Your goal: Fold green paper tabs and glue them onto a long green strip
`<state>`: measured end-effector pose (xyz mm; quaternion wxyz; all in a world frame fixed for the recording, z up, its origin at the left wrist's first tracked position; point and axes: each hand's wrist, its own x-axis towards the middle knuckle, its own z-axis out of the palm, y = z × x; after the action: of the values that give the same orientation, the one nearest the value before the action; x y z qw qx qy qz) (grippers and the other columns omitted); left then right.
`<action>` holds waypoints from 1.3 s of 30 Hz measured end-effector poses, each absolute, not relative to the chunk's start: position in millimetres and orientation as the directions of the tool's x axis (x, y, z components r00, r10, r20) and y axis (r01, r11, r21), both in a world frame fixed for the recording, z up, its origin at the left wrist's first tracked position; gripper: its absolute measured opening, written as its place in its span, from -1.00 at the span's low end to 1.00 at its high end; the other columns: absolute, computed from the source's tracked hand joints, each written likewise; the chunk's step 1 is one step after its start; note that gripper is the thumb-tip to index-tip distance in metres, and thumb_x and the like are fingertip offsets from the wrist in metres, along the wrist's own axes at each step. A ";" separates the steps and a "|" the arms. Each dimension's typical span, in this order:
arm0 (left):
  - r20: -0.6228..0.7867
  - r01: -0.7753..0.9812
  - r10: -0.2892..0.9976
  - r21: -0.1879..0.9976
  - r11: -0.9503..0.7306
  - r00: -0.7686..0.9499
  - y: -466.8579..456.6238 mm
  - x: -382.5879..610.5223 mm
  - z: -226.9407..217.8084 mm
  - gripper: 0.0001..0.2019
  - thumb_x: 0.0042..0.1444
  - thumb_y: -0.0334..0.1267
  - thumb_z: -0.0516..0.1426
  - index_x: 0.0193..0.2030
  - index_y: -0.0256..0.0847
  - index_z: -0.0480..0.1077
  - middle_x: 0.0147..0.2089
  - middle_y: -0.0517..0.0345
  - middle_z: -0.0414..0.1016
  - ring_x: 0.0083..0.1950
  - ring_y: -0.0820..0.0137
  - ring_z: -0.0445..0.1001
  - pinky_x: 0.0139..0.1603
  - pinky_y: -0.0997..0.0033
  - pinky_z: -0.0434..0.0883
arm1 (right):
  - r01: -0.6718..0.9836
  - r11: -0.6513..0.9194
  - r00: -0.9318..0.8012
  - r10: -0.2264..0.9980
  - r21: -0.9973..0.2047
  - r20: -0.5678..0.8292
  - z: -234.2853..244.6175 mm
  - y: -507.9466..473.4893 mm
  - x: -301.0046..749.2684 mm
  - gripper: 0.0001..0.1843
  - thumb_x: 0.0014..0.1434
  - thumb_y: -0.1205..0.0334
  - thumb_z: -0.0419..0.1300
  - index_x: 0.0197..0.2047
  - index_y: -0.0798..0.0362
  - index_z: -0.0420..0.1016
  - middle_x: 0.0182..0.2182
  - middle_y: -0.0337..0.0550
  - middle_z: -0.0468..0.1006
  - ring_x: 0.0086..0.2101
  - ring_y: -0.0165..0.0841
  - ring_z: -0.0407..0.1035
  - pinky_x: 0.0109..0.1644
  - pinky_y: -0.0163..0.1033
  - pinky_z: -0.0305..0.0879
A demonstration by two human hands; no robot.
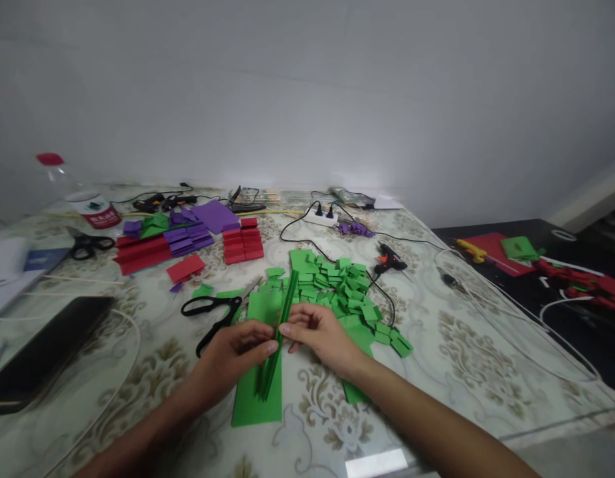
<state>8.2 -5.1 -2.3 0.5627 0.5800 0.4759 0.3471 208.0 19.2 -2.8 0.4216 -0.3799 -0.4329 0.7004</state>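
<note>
A narrow, pleated strip of green paper (270, 372) stands on edge, slanting away from me between both hands. My left hand (240, 342) pinches it from the left, thumb and fingers against its side. From the right, my right hand (317, 332) grips the same folded strip with thumb and fingertips. Beneath it lies a flat green sheet (258, 405). Black-handled scissors (215, 312) rest partly open just left of the sheet. Many small folded green pieces (337, 282) are heaped beyond my right hand, with another green sheet (357, 335) partly under my right wrist.
Red folded strips (242, 242), purple sheets (215, 216), a bottle (91, 206) and second scissors (86, 244) stand or lie at the back left. A glue gun (390, 259), power strip (321, 216) and cords lie right of centre. A phone (43, 352) lies left.
</note>
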 end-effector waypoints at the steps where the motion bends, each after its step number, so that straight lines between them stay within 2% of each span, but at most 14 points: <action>1: -0.142 0.154 0.942 0.983 0.098 0.305 -5.0 8.9 -1.5 -0.74 0.07 -0.08 0.33 -0.22 -0.22 0.55 -0.30 0.11 0.62 -0.26 0.29 0.54 -0.23 0.37 0.42 | -0.259 -0.269 -0.354 0.920 -0.928 -0.168 -3.2 18.8 207.6 -0.47 -0.25 0.02 0.62 -0.36 0.10 0.47 -0.51 -0.35 0.51 -0.50 -0.46 0.44 -0.44 -0.38 0.42; 5: -0.161 0.169 0.943 0.979 0.114 0.293 -3.9 9.6 0.0 -0.75 0.03 -0.09 0.35 -0.31 -0.21 0.48 -0.39 0.21 0.53 -0.34 0.38 0.47 -0.29 0.43 0.35 | -0.229 -0.248 -0.348 0.924 -0.941 -0.159 -2.4 17.0 206.3 -0.45 -0.27 -0.01 0.62 -0.36 0.09 0.46 -0.54 -0.36 0.50 -0.52 -0.48 0.38 -0.46 -0.38 0.36; 9: -0.163 0.162 0.926 0.980 0.113 0.341 -3.1 9.1 -0.8 -0.72 0.06 -0.07 0.34 -0.37 -0.20 0.40 -0.49 0.31 0.36 -0.43 0.46 0.33 -0.39 0.49 0.25 | -0.168 -0.201 -0.325 0.936 -0.965 -0.138 1.9 14.2 205.9 -0.44 -0.26 -0.04 0.61 -0.47 0.07 0.38 -0.61 -0.44 0.38 -0.60 -0.54 0.26 -0.50 -0.39 0.24; 12: -0.181 0.126 0.903 0.982 0.143 0.389 -4.2 9.6 -1.6 -0.69 0.07 -0.06 0.34 -0.38 -0.19 0.34 -0.48 0.33 0.31 -0.44 0.47 0.30 -0.41 0.49 0.25 | -0.112 -0.177 -0.325 0.936 -0.978 -0.132 3.6 12.0 205.7 -0.40 -0.24 -0.08 0.60 -0.54 0.05 0.29 -0.65 -0.45 0.31 -0.61 -0.52 0.27 -0.53 -0.39 0.18; 17: -0.161 0.107 0.895 0.986 0.128 0.417 -7.2 10.6 -4.8 -0.68 0.10 -0.10 0.31 -0.37 -0.17 0.25 -0.47 0.36 0.20 -0.42 0.49 0.20 -0.43 0.51 0.16 | -0.078 -0.164 -0.335 0.933 -0.983 -0.129 -1.0 8.7 203.0 -0.37 -0.24 -0.10 0.59 -0.54 0.01 0.22 -0.66 -0.46 0.26 -0.62 -0.47 0.30 -0.56 -0.36 0.23; 20: -0.140 0.091 0.894 0.990 0.112 0.425 -8.3 10.8 -7.5 -0.70 0.14 -0.16 0.29 -0.35 -0.16 0.21 -0.43 0.35 0.23 -0.39 0.49 0.21 -0.40 0.51 0.18 | -0.061 -0.144 -0.318 0.941 -0.988 -0.117 -3.9 6.2 201.1 -0.38 -0.21 -0.09 0.59 -0.55 0.01 0.22 -0.65 -0.46 0.23 -0.62 -0.47 0.29 -0.56 -0.36 0.20; 24: -0.167 0.060 0.882 0.986 0.157 0.441 -9.0 11.2 -9.4 -0.71 0.19 -0.14 0.25 -0.30 -0.14 0.19 -0.39 0.32 0.36 -0.40 0.49 0.28 -0.42 0.52 0.22 | -0.023 -0.091 -0.305 0.949 -0.996 -0.080 -5.0 4.6 201.2 -0.50 -0.11 -0.08 0.55 -0.46 0.04 0.37 -0.62 -0.41 0.32 -0.58 -0.46 0.30 -0.52 -0.35 0.17; 27: -0.216 0.078 0.868 0.976 0.203 0.447 -9.0 11.3 -9.6 -0.71 0.18 -0.12 0.26 -0.22 -0.12 0.20 -0.44 0.36 0.39 -0.48 0.50 0.27 -0.50 0.54 0.22 | -0.018 -0.044 -0.253 0.967 -0.999 -0.038 -5.2 6.7 203.5 -0.50 -0.05 -0.07 0.53 -0.50 0.03 0.32 -0.62 -0.40 0.32 -0.58 -0.46 0.28 -0.51 -0.34 0.16; 33: -0.203 0.049 0.899 0.979 0.200 0.388 -9.9 12.3 -6.3 -0.59 0.12 -0.16 0.32 -0.06 -0.08 0.17 -0.56 0.51 0.20 -0.56 0.55 0.17 -0.53 0.58 0.09 | -0.128 -0.047 -0.197 0.980 -0.991 -0.021 -4.2 13.2 206.3 -0.44 -0.05 -0.10 0.51 -0.50 0.00 0.22 -0.63 -0.42 0.28 -0.58 -0.44 0.31 -0.48 -0.32 0.31; 39: -0.150 0.003 0.918 0.987 0.160 0.366 -12.1 14.5 -6.1 -0.53 0.13 -0.19 0.32 0.07 -0.06 0.17 -0.38 0.39 0.38 -0.45 0.51 0.33 -0.47 0.56 0.24 | -0.224 -0.091 -0.226 0.973 -0.970 -0.040 -5.6 13.2 201.7 -0.46 -0.12 -0.05 0.55 -0.39 -0.01 0.28 -0.61 -0.49 0.21 -0.59 -0.50 0.21 -0.48 -0.32 0.43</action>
<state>14.5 -12.1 -6.1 0.6292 0.5361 0.4294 0.3638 201.7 13.2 -5.6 0.4798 -0.3960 -0.4733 0.6236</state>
